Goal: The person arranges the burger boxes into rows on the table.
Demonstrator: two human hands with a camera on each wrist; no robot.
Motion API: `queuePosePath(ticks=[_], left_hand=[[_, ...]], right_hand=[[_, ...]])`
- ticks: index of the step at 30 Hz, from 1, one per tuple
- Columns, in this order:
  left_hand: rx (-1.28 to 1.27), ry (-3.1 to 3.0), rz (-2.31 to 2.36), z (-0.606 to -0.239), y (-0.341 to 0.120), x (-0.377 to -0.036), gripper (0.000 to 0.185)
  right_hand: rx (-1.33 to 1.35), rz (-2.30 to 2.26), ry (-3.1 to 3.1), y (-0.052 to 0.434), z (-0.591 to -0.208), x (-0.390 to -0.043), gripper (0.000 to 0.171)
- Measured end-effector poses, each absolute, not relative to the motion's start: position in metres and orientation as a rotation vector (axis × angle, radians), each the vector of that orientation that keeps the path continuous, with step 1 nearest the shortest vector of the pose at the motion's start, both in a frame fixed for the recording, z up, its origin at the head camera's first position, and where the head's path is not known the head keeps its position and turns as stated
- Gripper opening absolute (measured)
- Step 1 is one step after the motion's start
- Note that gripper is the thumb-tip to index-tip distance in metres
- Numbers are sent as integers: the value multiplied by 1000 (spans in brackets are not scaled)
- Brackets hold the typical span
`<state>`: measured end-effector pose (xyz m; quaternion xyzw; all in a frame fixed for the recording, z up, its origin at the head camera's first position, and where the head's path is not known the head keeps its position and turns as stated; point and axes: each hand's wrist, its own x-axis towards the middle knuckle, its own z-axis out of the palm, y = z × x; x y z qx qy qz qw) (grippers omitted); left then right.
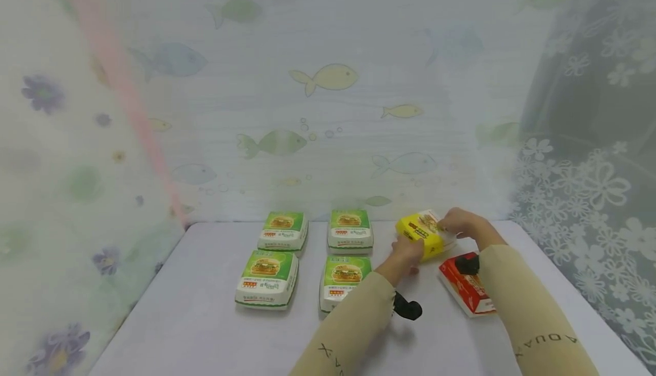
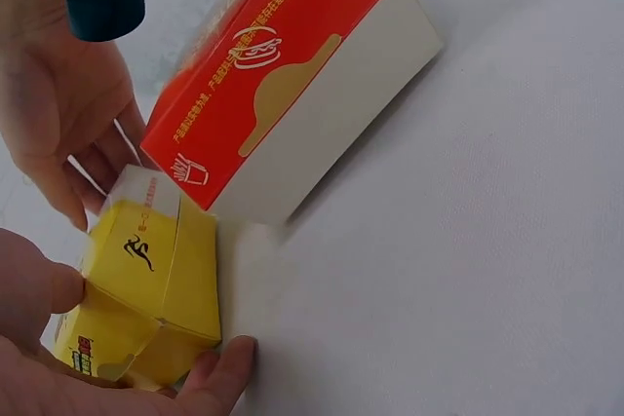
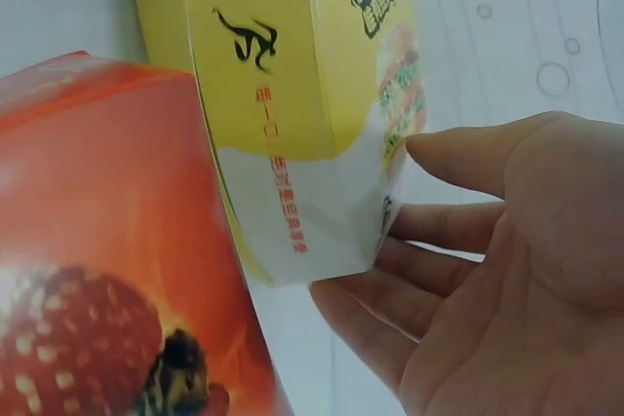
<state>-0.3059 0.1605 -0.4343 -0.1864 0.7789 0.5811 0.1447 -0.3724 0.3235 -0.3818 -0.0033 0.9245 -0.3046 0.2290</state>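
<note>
A yellow and white burger box (image 1: 419, 229) is held between both hands at the back right of the table, turned at an angle. My left hand (image 1: 407, 252) grips its near left corner, thumb on top and fingers low along the side, as the left wrist view shows. On the opposite white end, my right hand (image 3: 497, 270) holds the box with its thumb at the top edge and its fingers curled behind. Whether the box touches the table, I cannot tell. A red burger box (image 2: 292, 75) lies close by, partly hidden by the right sleeve in the head view.
Several green and white burger boxes stand to the left in two rows, among them a back one (image 1: 351, 231) and a front one (image 1: 267, 279). The left sleeve partly covers another front box (image 1: 343, 273). A fish-print curtain (image 1: 328, 108) hangs behind the white table (image 1: 195, 319).
</note>
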Motion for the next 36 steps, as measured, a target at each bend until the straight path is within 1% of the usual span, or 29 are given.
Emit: queuePosePath(ticks=[5,8,12,14,16,19,22,26,28,32,36], left_hand=[[-488,2345,1635,-432,156,-310,41],[-454,2431,1560,-430,150,-316,38],[-426,2475,1509,-429,144,-320,39],[-423,2476,1491,-429,143,-319,41],[-426,2470,1468,-427,144,-316,46],[-447,2451,1446,-423,146,-311,55],[-474,2427,1460,-422,149,-306,65],[-486,2416,1509,-426,156,-303,72],[-488,2411,1534,-430,159,-303,71],[-487,2402,1584,-433,158,-304,66],[-470,2425,1606,-430,148,-308,62]], right_hand=[[-15,-838,2536,324,-379,-368,32],[3,-854,2494,321,-373,-360,31],[20,-843,2470,317,-367,-353,39],[22,-826,2470,318,-365,-352,48],[56,-810,2476,320,-362,-353,58],[63,-777,2503,325,-358,-355,68],[36,-758,2535,328,-355,-356,70],[-43,-768,2535,329,-357,-357,74],[-89,-778,2527,328,-360,-359,74],[-167,-771,2533,325,-367,-363,60],[-158,-755,2527,324,-371,-364,54]])
